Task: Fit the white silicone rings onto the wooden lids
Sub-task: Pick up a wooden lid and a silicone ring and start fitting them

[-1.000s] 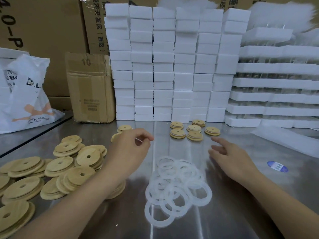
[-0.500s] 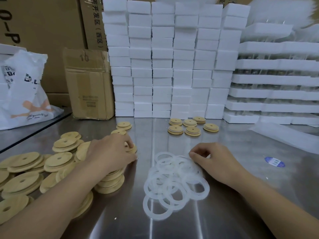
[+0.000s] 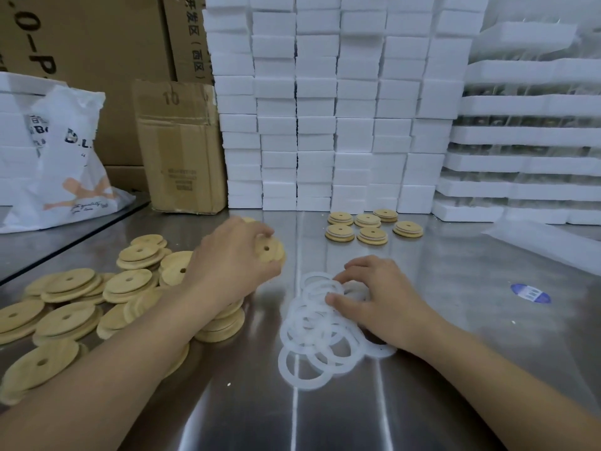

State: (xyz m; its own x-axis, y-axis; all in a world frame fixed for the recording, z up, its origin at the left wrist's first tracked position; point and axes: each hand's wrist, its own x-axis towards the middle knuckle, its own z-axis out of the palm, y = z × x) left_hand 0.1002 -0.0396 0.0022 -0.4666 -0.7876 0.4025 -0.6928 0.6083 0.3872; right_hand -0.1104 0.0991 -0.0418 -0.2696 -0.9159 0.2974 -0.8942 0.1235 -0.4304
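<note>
My left hand point(image 3: 232, 262) grips one round wooden lid point(image 3: 270, 252) with a centre hole and holds it tilted a little above the steel table point(image 3: 422, 402). A loose heap of the same wooden lids point(image 3: 74, 307) lies at the left. Several white silicone rings point(image 3: 312, 333) overlap in a pile at the centre. On the upper right of that pile rests my right hand point(image 3: 374, 297), fingers curled and pinching at the rings. Several lids with white rings on them point(image 3: 370, 227) lie farther back.
A wall of white foam blocks point(image 3: 325, 109) stands at the back, with stacked foam trays point(image 3: 527, 141) to its right. A cardboard box point(image 3: 179, 148) and a white plastic bag point(image 3: 65, 164) stand back left. A blue sticker point(image 3: 530, 292) lies on the table at right.
My left hand has lifted a lid out of the heap and moved it up and right. My right hand has slid further onto the ring pile.
</note>
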